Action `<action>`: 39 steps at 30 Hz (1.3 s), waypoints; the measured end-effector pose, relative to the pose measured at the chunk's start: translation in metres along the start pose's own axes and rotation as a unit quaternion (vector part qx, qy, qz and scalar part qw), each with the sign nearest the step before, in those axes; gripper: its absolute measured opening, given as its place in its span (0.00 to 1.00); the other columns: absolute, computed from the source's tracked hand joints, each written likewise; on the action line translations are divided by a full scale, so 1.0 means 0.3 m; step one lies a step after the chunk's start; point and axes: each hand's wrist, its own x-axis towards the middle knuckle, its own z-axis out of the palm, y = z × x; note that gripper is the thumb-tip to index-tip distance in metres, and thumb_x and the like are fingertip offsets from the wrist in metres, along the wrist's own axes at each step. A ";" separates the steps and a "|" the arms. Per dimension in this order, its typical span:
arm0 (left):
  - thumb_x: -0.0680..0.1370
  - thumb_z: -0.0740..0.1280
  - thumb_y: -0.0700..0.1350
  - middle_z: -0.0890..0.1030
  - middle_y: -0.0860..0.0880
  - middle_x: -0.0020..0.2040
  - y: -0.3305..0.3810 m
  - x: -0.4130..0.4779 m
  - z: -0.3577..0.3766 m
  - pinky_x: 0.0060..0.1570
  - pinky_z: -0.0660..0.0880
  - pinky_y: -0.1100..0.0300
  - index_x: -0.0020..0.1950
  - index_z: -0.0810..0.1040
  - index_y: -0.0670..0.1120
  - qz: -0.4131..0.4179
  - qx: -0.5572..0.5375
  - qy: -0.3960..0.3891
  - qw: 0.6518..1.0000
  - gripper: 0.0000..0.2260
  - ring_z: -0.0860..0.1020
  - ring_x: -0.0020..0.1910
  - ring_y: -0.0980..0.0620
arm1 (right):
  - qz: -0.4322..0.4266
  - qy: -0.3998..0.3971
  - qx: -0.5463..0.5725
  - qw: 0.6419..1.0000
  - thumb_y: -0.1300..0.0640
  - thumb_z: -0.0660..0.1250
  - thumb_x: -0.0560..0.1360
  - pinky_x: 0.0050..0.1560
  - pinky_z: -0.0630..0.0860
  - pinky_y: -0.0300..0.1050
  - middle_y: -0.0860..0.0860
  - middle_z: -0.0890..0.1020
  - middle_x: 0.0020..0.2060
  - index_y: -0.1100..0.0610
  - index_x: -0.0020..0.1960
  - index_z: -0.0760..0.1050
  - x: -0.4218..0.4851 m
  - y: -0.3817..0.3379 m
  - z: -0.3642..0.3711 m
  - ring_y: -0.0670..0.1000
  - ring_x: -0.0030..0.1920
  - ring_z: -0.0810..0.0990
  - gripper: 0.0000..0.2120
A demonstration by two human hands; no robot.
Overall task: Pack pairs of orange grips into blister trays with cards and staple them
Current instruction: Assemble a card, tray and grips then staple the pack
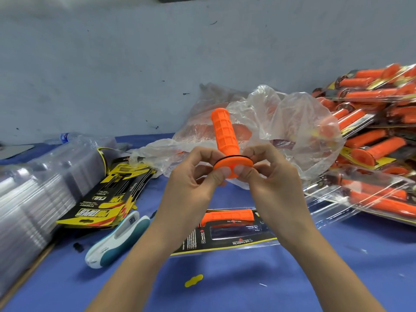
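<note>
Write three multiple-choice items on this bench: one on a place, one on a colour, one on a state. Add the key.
1. Where does the stapler lie?
A. On a shelf
B. In a drawer
C. On the blue table cover, left of the tray

2. What colour is the thin ring at the flange of the held grip?
A. Yellow
B. Black
C. White

3. How is the held grip held?
A. Upright, its flange pinched by the left hand and the right hand
B. In the left hand alone
C. Lying loose on the blue table cover

Key: 1 C, the stapler rests on the cover beside the tray; 2 B, a dark line circles the flange; 3 A, fingers of both hands close on the flange.
</note>
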 end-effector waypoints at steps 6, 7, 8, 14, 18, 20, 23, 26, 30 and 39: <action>0.78 0.69 0.47 0.81 0.55 0.39 0.006 -0.026 0.008 0.39 0.73 0.67 0.47 0.78 0.56 0.019 0.034 0.031 0.999 0.04 0.79 0.35 0.55 | 0.026 -0.043 0.070 0.996 0.63 0.71 0.74 0.43 0.80 0.40 0.48 0.83 0.39 0.48 0.46 0.78 -0.014 -0.010 -0.016 0.50 0.40 0.83 0.10; 0.79 0.67 0.50 0.81 0.55 0.41 0.009 -0.029 0.002 0.41 0.74 0.66 0.49 0.78 0.57 0.043 0.066 0.027 0.997 0.02 0.79 0.40 0.56 | 0.038 -0.049 0.109 0.992 0.64 0.70 0.75 0.44 0.81 0.43 0.53 0.83 0.41 0.52 0.48 0.78 -0.009 -0.012 -0.028 0.51 0.41 0.83 0.08; 0.80 0.64 0.52 0.81 0.56 0.46 0.011 -0.031 -0.006 0.46 0.74 0.65 0.51 0.78 0.58 0.077 0.116 0.028 0.990 0.04 0.80 0.47 0.55 | 0.052 -0.054 0.145 0.987 0.65 0.68 0.76 0.44 0.82 0.46 0.57 0.84 0.43 0.55 0.50 0.78 -0.004 -0.013 -0.042 0.52 0.42 0.83 0.06; 0.78 0.66 0.52 0.69 0.53 0.68 -0.020 -0.032 -0.044 0.68 0.65 0.54 0.62 0.77 0.53 0.152 0.318 0.008 0.936 0.13 0.68 0.69 0.54 | 0.114 -0.107 0.227 0.961 0.55 0.66 0.73 0.39 0.79 0.41 0.55 0.84 0.46 0.58 0.56 0.79 0.027 0.009 -0.123 0.51 0.43 0.82 0.14; 0.77 0.69 0.51 0.72 0.62 0.62 -0.036 -0.032 -0.035 0.64 0.65 0.63 0.62 0.72 0.55 0.164 0.338 -0.008 0.927 0.15 0.71 0.63 0.58 | 0.139 -0.145 0.241 0.950 0.55 0.66 0.73 0.35 0.77 0.41 0.52 0.82 0.39 0.57 0.56 0.79 0.026 0.029 -0.145 0.49 0.36 0.79 0.13; 0.77 0.69 0.49 0.71 0.65 0.57 -0.049 -0.033 -0.033 0.59 0.65 0.69 0.61 0.70 0.58 0.143 0.328 -0.013 0.934 0.15 0.72 0.58 0.59 | 0.151 -0.158 0.244 0.945 0.55 0.66 0.73 0.33 0.76 0.41 0.52 0.82 0.39 0.56 0.56 0.80 0.024 0.036 -0.146 0.49 0.36 0.78 0.12; 0.77 0.70 0.46 0.74 0.59 0.57 -0.081 -0.034 -0.034 0.57 0.70 0.59 0.62 0.73 0.54 0.144 0.359 -0.019 0.922 0.15 0.74 0.56 0.53 | 0.181 -0.180 0.245 0.935 0.54 0.67 0.72 0.31 0.77 0.42 0.51 0.81 0.40 0.52 0.52 0.82 0.016 0.044 -0.134 0.48 0.36 0.79 0.10; 0.75 0.73 0.42 0.75 0.52 0.57 -0.117 -0.037 -0.041 0.56 0.73 0.52 0.62 0.76 0.48 0.132 0.386 -0.029 0.913 0.16 0.74 0.56 0.48 | 0.220 -0.185 0.271 0.918 0.54 0.69 0.70 0.31 0.79 0.43 0.53 0.81 0.41 0.51 0.50 0.83 0.013 0.052 -0.113 0.49 0.36 0.81 0.10; 0.76 0.71 0.43 0.72 0.56 0.56 -0.140 -0.042 -0.049 0.53 0.69 0.65 0.61 0.73 0.52 0.086 0.343 -0.038 0.935 0.16 0.72 0.55 0.56 | 0.229 -0.187 0.280 0.913 0.56 0.71 0.69 0.36 0.80 0.44 0.51 0.84 0.43 0.49 0.53 0.83 0.011 0.057 -0.092 0.49 0.42 0.84 0.13; 0.76 0.72 0.46 0.71 0.60 0.55 -0.158 -0.045 -0.046 0.51 0.67 0.60 0.60 0.70 0.58 0.076 0.364 -0.016 0.928 0.17 0.71 0.52 0.57 | 0.235 -0.180 0.285 0.912 0.66 0.67 0.75 0.39 0.81 0.45 0.52 0.85 0.46 0.51 0.57 0.82 0.013 0.064 -0.089 0.51 0.45 0.85 0.15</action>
